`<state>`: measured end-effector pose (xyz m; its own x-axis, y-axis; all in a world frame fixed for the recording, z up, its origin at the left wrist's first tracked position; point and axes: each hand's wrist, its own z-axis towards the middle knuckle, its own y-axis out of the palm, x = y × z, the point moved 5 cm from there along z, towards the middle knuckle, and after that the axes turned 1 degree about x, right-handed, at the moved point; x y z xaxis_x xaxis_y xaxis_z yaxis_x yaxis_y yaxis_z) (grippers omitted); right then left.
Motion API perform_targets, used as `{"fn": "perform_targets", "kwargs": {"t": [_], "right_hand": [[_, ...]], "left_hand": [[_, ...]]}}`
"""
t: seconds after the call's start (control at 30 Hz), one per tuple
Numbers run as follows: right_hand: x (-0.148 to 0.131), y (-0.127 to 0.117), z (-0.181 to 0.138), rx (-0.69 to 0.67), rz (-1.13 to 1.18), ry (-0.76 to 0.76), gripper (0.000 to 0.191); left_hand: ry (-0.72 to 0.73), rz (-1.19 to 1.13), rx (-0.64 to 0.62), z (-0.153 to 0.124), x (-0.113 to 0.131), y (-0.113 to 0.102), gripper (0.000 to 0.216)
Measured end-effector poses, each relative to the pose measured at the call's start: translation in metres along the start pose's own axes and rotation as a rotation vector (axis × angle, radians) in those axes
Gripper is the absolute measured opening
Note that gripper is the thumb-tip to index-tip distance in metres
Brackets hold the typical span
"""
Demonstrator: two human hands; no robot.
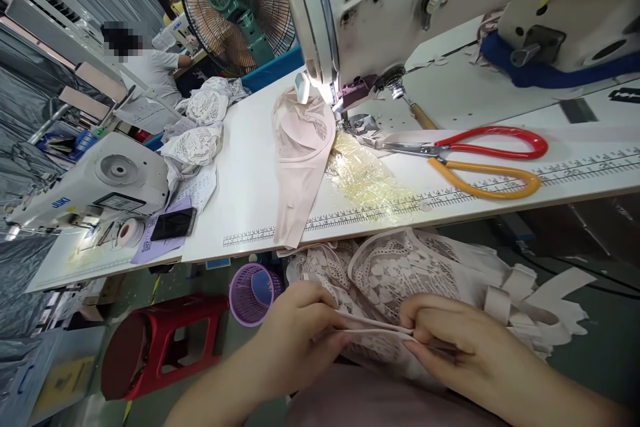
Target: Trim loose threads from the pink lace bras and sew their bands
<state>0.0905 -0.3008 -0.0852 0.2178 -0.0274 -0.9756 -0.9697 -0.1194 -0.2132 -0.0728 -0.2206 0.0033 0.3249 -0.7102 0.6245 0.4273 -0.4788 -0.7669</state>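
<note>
My left hand [303, 335] is closed in a pinch on the folded edge of a pale pink lace bra [407, 270] lying over my lap. My right hand [463, 347] pinches the same edge farther right, and two layers of fabric stretch between my fingers. Straps and bands trail off at the bra's right side. Up on the table another pink bra [303, 140] lies with one cup beside the needle of a sewing machine [320, 20]. Scissors [485, 153] with one red and one orange handle rest by the machine's foot.
Yellow clear film [365, 177] lies on the white table [245, 193], above a printed ruler. Leftward are a phone [173, 223], white lace pieces [195, 143] and a second machine [100, 173]. A purple basket [245, 310] and red stool [165, 340] stand below. A person sits beyond, near a fan [240, 7].
</note>
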Motion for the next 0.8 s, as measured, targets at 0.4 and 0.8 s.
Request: {"fn": "perform_targets", "kwargs": {"t": [0.4,0.8], "right_hand": [[0.008,-0.002,0.0,0.068,-0.071,0.014,0.016],[0.007,-0.002,0.0,-0.143,-0.043,-0.03,0.027]], "left_hand": [[-0.009,0.067,0.019,0.002,-0.004,0.001,0.011],[0.019,0.052,-0.138,0.004,-0.01,-0.01,0.015]]}}
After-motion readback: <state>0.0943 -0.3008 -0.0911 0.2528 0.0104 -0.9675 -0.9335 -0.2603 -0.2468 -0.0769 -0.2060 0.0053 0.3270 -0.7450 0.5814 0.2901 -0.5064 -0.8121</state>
